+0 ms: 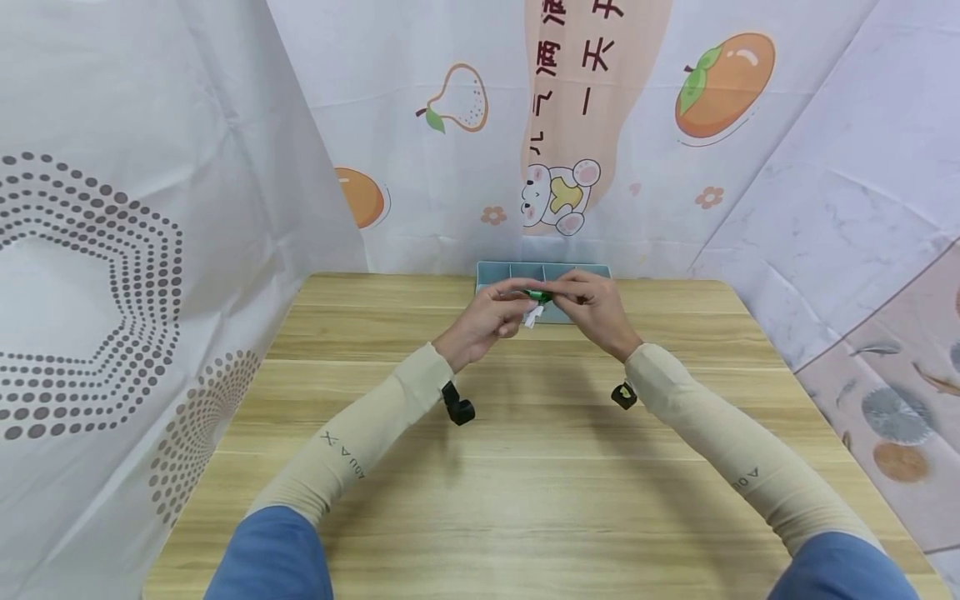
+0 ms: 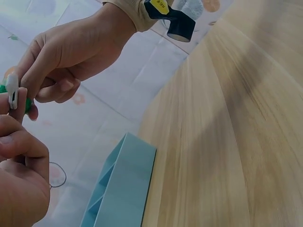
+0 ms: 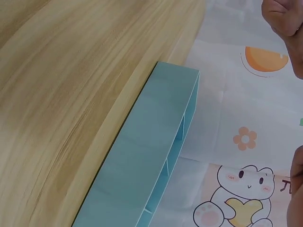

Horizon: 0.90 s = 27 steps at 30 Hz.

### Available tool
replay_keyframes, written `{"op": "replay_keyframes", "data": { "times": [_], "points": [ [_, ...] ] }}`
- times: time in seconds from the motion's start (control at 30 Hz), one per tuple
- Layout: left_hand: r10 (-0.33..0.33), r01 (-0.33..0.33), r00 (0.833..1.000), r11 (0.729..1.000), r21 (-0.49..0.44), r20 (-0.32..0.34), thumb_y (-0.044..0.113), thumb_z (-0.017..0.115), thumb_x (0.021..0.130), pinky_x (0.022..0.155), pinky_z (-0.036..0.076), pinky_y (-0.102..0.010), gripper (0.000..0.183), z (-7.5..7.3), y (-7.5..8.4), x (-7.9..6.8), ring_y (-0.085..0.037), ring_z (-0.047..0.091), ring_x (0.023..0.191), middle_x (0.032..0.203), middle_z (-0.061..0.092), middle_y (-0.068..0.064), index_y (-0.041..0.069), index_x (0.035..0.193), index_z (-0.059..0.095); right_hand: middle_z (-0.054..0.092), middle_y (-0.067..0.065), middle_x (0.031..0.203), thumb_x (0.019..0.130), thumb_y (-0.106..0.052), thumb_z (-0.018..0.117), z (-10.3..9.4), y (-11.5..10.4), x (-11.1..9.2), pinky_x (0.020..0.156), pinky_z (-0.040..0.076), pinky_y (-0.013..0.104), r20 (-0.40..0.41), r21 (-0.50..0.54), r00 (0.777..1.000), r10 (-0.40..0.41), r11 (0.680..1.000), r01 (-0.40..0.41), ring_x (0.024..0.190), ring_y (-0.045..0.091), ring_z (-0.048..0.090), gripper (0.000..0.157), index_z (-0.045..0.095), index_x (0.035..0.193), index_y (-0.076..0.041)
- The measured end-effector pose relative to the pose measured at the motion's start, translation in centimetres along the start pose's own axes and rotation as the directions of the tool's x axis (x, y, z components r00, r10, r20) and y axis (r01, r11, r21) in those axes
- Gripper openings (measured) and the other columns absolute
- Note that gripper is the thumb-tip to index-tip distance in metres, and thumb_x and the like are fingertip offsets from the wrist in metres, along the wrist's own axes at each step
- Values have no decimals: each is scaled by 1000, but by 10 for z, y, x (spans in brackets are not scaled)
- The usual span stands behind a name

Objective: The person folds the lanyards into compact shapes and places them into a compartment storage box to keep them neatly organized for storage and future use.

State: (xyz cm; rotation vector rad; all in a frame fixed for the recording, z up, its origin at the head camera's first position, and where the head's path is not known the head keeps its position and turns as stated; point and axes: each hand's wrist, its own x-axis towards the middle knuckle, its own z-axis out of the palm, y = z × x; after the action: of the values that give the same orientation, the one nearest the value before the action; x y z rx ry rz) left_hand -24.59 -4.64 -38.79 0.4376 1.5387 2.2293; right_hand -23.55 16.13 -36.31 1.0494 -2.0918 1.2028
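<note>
A small green-and-white item (image 1: 536, 297) sits between both hands at the far side of the table, above the box; fingers hide much of it, and I cannot tell its kind. My left hand (image 1: 489, 321) pinches it from the left, with a white part poking out below the fingers. From the right, my right hand (image 1: 596, 310) pinches its green part, fingertips meeting those of the left. In the left wrist view, the slotted white end (image 2: 13, 90) shows between the fingers, with green behind it.
A light blue compartment box (image 1: 577, 317) stands at the table's back edge, under the hands. The wooden table (image 1: 510, 492) reaches toward me. Printed cloth (image 1: 450, 192) hangs behind and at both sides. Each wrist carries a black camera (image 1: 457, 407).
</note>
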Motion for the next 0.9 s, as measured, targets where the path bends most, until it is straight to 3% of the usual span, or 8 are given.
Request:
{"op": "replay_keyframes", "data": {
  "times": [0.3,0.43,0.53,0.57,0.63,0.77,0.83,0.9],
  "points": [
    [-26,24,999,997,-69,-29,16,64,103,48,31,-22,20,5,1,-1,-8,38,46,125,69,-8,10,114,79,71,15,89,92,17,64,-2,3,0,56,30,19,-10,8,999,32,999,-32,61,9,41,22,78,104,7],
    [-5,3,999,1000,-29,-51,12,68,101,49,30,-22,18,6,0,0,-8,38,49,113,71,-3,8,116,77,70,14,85,94,14,63,0,21,-3,54,29,22,0,6,996,87,996,-87,58,12,39,25,78,110,3],
    [8,-5,996,1000,27,-88,10,70,99,49,30,-22,21,6,-1,1,-9,38,50,90,69,0,5,120,70,70,9,83,99,3,63,-1,31,-5,50,32,22,40,63,968,247,966,-249,56,12,41,27,77,120,-4],
    [13,-8,995,999,47,-102,10,71,98,49,29,-23,24,6,-1,1,-9,37,51,83,67,0,3,121,66,69,7,82,100,-2,63,-2,32,-5,49,34,23,64,105,945,319,940,-325,55,12,42,27,76,123,-6],
    [26,-13,991,995,98,-134,11,73,97,49,29,-23,28,5,-2,2,-10,37,51,77,65,1,4,120,58,69,3,83,103,-14,65,-4,31,-5,49,38,24,131,211,872,472,846,-489,56,11,45,28,73,129,-10],
    [50,-16,980,985,174,-190,14,76,96,50,29,-24,31,3,-4,2,-10,36,51,90,74,-9,8,112,50,64,2,81,104,-32,65,-5,26,-6,55,42,27,298,407,707,641,585,-702,63,13,48,39,70,129,-2],
    [63,-21,976,980,200,-209,14,76,96,50,30,-24,30,1,-6,3,-11,36,51,104,76,-16,11,108,49,61,1,80,103,-35,66,-4,22,-8,58,42,27,358,449,659,662,497,-743,66,13,47,45,69,128,2],
    [80,-30,973,974,224,-217,13,76,96,50,32,-25,30,0,-7,3,-12,37,51,111,74,-20,12,106,48,58,1,80,102,-34,68,-1,18,-9,60,41,28,387,474,638,666,450,-757,68,14,45,45,69,126,4]
  ]
}}
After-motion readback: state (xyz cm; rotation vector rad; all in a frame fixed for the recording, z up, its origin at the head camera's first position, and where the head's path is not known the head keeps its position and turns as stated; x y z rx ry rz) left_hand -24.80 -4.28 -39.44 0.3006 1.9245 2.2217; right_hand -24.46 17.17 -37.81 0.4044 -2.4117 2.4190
